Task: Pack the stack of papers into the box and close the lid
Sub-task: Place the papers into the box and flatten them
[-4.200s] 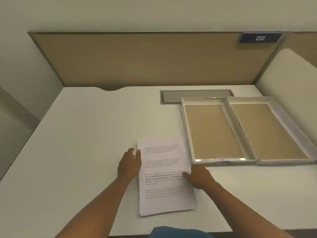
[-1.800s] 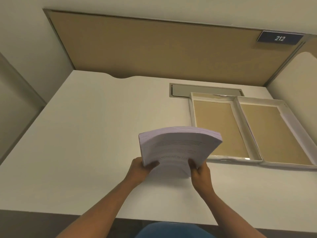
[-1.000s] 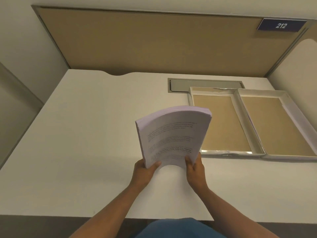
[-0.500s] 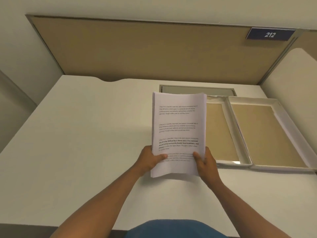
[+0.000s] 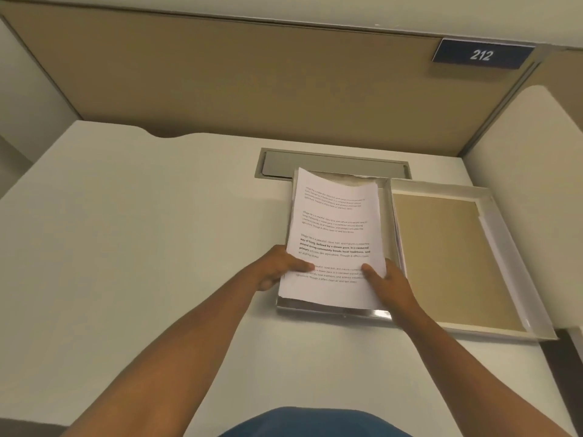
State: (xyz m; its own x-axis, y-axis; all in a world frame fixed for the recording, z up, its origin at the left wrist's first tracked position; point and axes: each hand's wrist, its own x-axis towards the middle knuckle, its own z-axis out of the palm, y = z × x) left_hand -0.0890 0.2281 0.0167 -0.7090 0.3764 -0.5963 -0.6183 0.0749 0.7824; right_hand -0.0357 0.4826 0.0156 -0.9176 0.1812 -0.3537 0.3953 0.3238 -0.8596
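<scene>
From the head view, the stack of papers [image 5: 336,238] now hangs over the left half of the open box [image 5: 331,310], where half a second ago it was held upright above the table [image 5: 142,247], to the left of the box and only overlapping its left edge. The left hand [image 5: 277,268] pinches the stack at its lower left edge, thumb on the printed top sheet and the other fingers hidden beneath; the right hand [image 5: 389,283] pinches the lower right corner in the same way, thumb on top. The far end of the stack bows upward and its near edge sits just above the box's front wall, so it seems not yet seated flat, though whether the underside touches the floor of the box cannot be told. The lid [image 5: 454,257], joined along the box's right side, lies open and flat on the table with its brown inside showing. Beyond the box a grey recessed panel [image 5: 331,162] is set into the table, and a sign reading 212 [image 5: 482,54] hangs on the partition. The shift suggests the packing step is near its end: the stack needs lowering and releasing, then the lid folding over.
</scene>
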